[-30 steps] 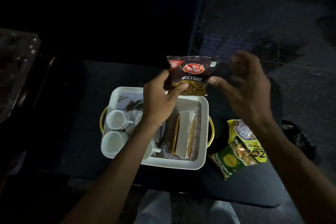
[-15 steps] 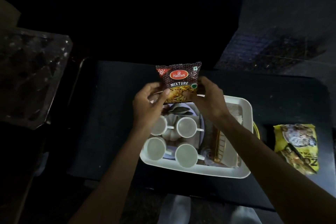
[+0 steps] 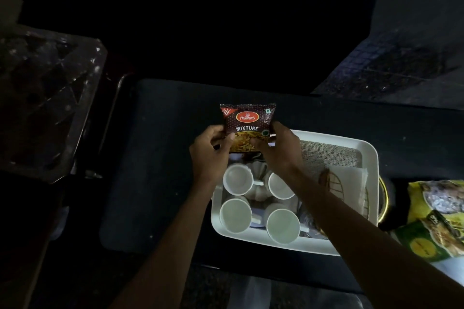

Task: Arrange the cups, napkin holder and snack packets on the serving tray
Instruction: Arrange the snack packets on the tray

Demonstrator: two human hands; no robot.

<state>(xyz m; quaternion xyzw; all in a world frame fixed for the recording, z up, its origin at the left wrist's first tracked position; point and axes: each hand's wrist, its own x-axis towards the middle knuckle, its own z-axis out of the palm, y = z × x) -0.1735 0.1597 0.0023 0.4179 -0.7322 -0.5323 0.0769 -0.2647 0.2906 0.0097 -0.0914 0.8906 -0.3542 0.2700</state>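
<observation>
Four white cups [image 3: 258, 204] stand in a square at the left end of the white serving tray [image 3: 371, 155], mouths up, in the head view, the only one given. Both hands hold one dark red snack packet [image 3: 247, 123] upright over the tray's far left corner. The left hand [image 3: 209, 155] pinches the packet's lower left edge, thumb in front and fingers curled behind; the right hand [image 3: 281, 150] grips the lower right edge the same way, thumb across the printed face. Whether the packet's bottom edge touches the tray is hard to tell, since the hands cover it.

At the tray's right end lies a piece of coarse woven cloth [image 3: 329, 155], and on it the napkin holder [image 3: 336, 189] with white napkins, partly hidden by the right forearm. A gold handle [image 3: 384, 198] shows at the tray's right side. The tray rests on a dark table [image 3: 160, 158]. Well apart to the right, off the tray, a yellow packet [image 3: 437, 200] and a green packet [image 3: 429, 241] lie overlapping on the table.
</observation>
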